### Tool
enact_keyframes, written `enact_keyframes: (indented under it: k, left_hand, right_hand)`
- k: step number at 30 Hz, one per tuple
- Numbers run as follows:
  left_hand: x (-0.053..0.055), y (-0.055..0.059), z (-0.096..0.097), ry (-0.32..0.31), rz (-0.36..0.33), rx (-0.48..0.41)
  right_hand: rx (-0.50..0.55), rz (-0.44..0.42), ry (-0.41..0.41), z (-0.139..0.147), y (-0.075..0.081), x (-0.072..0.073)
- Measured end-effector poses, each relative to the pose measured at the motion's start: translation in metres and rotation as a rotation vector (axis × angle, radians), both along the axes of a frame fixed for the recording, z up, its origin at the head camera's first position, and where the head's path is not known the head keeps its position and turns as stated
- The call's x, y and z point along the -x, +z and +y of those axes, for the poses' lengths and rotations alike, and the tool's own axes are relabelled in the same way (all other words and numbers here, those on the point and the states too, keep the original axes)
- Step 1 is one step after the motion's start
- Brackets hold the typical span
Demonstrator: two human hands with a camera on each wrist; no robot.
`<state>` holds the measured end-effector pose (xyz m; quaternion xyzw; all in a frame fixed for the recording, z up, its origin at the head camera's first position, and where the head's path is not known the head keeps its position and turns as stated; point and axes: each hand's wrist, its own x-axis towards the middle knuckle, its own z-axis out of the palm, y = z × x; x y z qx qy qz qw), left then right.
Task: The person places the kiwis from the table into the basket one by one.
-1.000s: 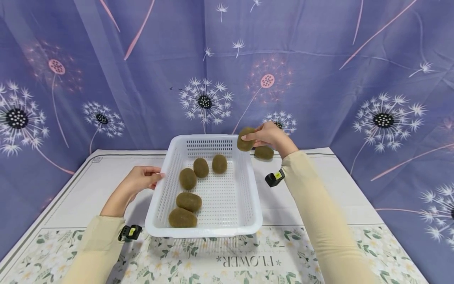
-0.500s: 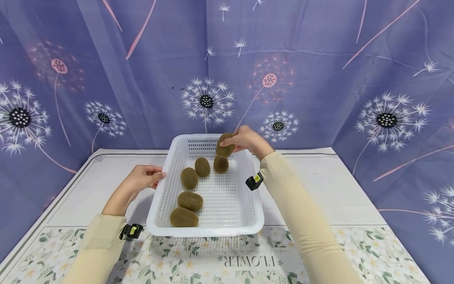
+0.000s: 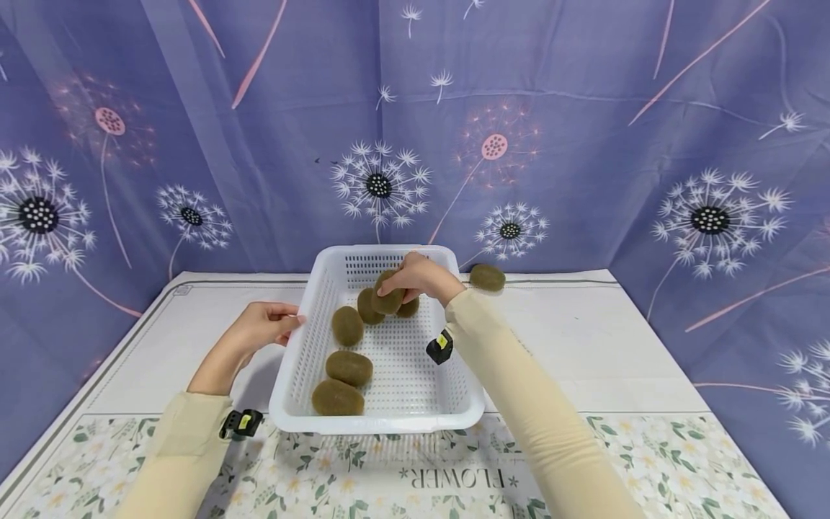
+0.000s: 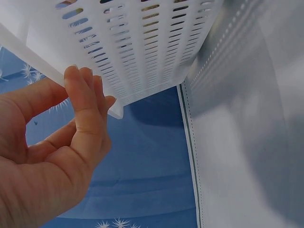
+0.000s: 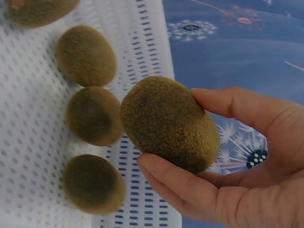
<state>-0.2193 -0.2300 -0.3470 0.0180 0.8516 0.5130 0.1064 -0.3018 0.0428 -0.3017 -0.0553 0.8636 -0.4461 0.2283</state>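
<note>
A white plastic basket [image 3: 454, 414] with slotted walls stands on the table, with several brown, fuzzy kiwis [image 3: 349, 368] inside, mostly along its left side and far end. My left hand [image 3: 256, 328] pinches the basket's left rim between thumb and fingers, as the left wrist view [image 4: 71, 142] of that hand also shows. Above the far part of the basket, my right hand [image 3: 421, 277] holds a kiwi [image 5: 168, 126] between thumb and fingertips. In the head view the held kiwi partly covers two kiwis lying behind it.
One more kiwi [image 3: 487, 277] lies on the table at the back, right of the basket. A purple curtain [image 3: 570, 144] with dandelion prints hangs behind the table. A floral-patterned cloth [image 3: 655, 461] covers the table's front.
My right hand has carried the kiwi leftward from beyond the basket's right rim to over its far part, and lower. The left hand has stayed at the rim.
</note>
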Motion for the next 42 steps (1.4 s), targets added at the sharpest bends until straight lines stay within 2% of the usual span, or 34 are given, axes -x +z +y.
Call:
enact_keyframes:
  k: [15, 23, 30, 36, 42]
  left_hand:
    - [0.0, 0.0, -0.001, -0.007, 0.0, -0.008]
    - [0.001, 0.001, 0.0, -0.006, 0.004, 0.0]
    - [0.0, 0.0, 0.0, -0.004, 0.005, 0.002]
    - [0.0, -0.001, 0.0, -0.006, 0.006, -0.004]
    - [0.0, -0.001, 0.0, -0.009, 0.007, 0.0]
  right_hand:
    - [-0.205, -0.008, 0.132, -0.013, -0.023, -0.006]
    - [-0.143, -0.089, 0.144, -0.021, -0.032, -0.011]
    - [-0.207, -0.08, 0.177, -0.028, -0.038, -0.011]
    - [-0.221, -0.093, 0.194, -0.028, -0.036, -0.01]
    - [-0.287, -0.066, 0.19, -0.026, -0.035, -0.009]
